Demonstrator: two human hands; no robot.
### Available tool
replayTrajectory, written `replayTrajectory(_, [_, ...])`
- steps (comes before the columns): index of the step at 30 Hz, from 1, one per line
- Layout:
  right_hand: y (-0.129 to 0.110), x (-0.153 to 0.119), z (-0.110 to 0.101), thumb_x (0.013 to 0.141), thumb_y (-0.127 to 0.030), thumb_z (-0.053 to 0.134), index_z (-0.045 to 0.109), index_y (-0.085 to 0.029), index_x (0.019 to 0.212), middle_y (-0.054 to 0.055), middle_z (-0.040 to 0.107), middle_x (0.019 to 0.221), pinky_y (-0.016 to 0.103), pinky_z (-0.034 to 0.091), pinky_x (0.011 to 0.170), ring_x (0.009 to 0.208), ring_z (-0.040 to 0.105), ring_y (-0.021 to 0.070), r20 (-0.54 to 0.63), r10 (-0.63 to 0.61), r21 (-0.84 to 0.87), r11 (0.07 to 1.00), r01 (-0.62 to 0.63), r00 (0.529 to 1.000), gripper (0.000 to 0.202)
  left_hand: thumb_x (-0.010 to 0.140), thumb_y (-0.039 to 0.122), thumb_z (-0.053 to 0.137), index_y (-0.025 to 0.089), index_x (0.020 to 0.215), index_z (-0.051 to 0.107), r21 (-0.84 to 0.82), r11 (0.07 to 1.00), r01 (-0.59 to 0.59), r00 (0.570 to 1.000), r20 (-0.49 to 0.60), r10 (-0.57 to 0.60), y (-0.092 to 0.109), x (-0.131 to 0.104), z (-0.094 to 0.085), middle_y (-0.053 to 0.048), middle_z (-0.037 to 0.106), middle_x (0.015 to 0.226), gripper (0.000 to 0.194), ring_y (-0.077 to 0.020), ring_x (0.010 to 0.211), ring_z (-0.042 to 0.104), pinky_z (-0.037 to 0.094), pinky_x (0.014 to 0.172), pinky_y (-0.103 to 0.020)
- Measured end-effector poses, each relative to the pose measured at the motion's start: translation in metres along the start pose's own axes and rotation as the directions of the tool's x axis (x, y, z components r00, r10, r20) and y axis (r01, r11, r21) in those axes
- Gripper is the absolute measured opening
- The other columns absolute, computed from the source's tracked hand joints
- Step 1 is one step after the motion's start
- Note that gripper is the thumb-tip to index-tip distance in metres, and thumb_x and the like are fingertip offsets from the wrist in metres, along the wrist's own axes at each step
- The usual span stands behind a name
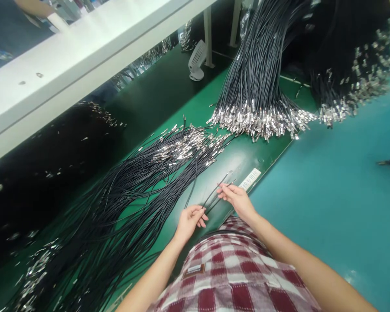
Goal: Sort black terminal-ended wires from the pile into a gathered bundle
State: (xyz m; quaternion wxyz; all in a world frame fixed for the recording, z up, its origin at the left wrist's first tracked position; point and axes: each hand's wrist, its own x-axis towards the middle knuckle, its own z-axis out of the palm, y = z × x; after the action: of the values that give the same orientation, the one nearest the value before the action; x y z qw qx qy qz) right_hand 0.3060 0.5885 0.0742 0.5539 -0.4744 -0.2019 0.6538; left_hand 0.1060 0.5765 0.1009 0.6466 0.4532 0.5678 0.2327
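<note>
Two thin black cables (215, 190) with small metal terminals at their ends run between my hands, just above the table's front edge. My left hand (191, 222) pinches them between thumb and fingers. Closer to the terminal ends, my right hand (235, 198) has its thumb and index finger closed on a cable. To the left of both hands lies a loose bundle of black cables (156, 195), its silvery terminals pointing toward the upper right. One single cable curves away from that bundle close to my left hand.
A thick bundle of cables (256, 78) hangs over the green table (266, 151), beside a darker bundle (354, 82). A small white fan (197, 60) stands under the white shelf (94, 52). A white label (250, 179) is stuck near the table edge. Another person's arm (39, 8) shows behind the shelf.
</note>
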Motion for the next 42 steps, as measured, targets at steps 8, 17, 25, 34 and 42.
replayTrajectory(8, [0.016, -0.007, 0.006, 0.079, -0.066, 0.06, 0.067, -0.024, 0.09, 0.007, 0.068, 0.101, 0.035, 0.048, 0.076, 0.099, 0.058, 0.0238, 0.057, 0.085, -0.073, 0.994, -0.081, 0.995, 0.044, 0.082, 0.055, 0.06, 0.012, 0.086, 0.066, 0.099, 0.994, -0.034, 0.999, 0.038, 0.03, -0.022, -0.013, 0.019, -0.001, 0.062, 0.057, 0.044, -0.0101, 0.043, 0.051, 0.04, 0.047, -0.022])
replayTrajectory(17, [0.048, 0.008, -0.006, 0.083, -0.053, 0.065, 0.045, -0.022, 0.065, -0.01, 0.02, 0.05, 0.022, 0.028, 0.039, 0.04, 0.018, 0.0081, 0.115, 0.305, 0.387, 0.863, -0.326, 0.945, 0.041, 0.088, 0.016, 0.056, 0.013, 0.097, 0.059, 0.889, 0.458, 0.029, 0.918, -0.205, 0.34, -0.002, 0.066, -0.025, -0.015, 0.063, 0.104, 0.01, -0.0252, 0.097, 0.062, 0.048, 0.085, -0.038])
replayTrajectory(25, [0.049, 0.01, -0.004, 0.08, -0.046, 0.071, 0.065, -0.02, 0.097, -0.008, 0.034, 0.056, 0.018, 0.019, 0.033, 0.039, 0.016, 0.005, 0.075, 0.355, 0.424, 0.835, -0.352, 0.932, 0.032, 0.096, 0.021, 0.039, 0.02, 0.095, 0.058, 0.812, 0.448, -0.374, 0.915, 0.243, 0.323, -0.014, 0.002, -0.025, -0.007, 0.062, 0.09, 0.019, -0.019, 0.082, 0.06, 0.048, 0.077, -0.03])
replayTrajectory(34, [0.055, 0.015, -0.001, 0.066, -0.049, 0.081, 0.068, -0.018, 0.082, -0.006, 0.037, 0.057, 0.022, 0.02, 0.033, 0.042, 0.019, 0.0053, -0.068, 0.26, 0.321, 0.92, -0.225, 0.963, 0.037, 0.093, 0.021, 0.045, 0.021, 0.082, 0.057, 0.836, 0.474, -0.275, 0.958, 0.282, 0.058, -0.035, -0.032, -0.041, -0.004, 0.062, 0.082, 0.016, -0.0181, 0.074, 0.06, 0.046, 0.069, -0.027])
replayTrajectory(42, [0.06, 0.015, -0.006, 0.068, -0.05, 0.08, 0.066, -0.02, 0.077, 0.0, 0.052, 0.066, 0.022, 0.02, 0.031, 0.042, 0.023, 0.0053, -0.095, 0.263, 0.281, 0.932, -0.227, 0.96, 0.034, 0.09, 0.016, 0.054, 0.015, 0.104, 0.058, 0.981, 0.177, -0.083, 0.902, -0.002, 0.433, 0.013, 0.081, -0.049, -0.013, 0.06, 0.109, 0.015, -0.0257, 0.103, 0.056, 0.046, 0.088, -0.036])
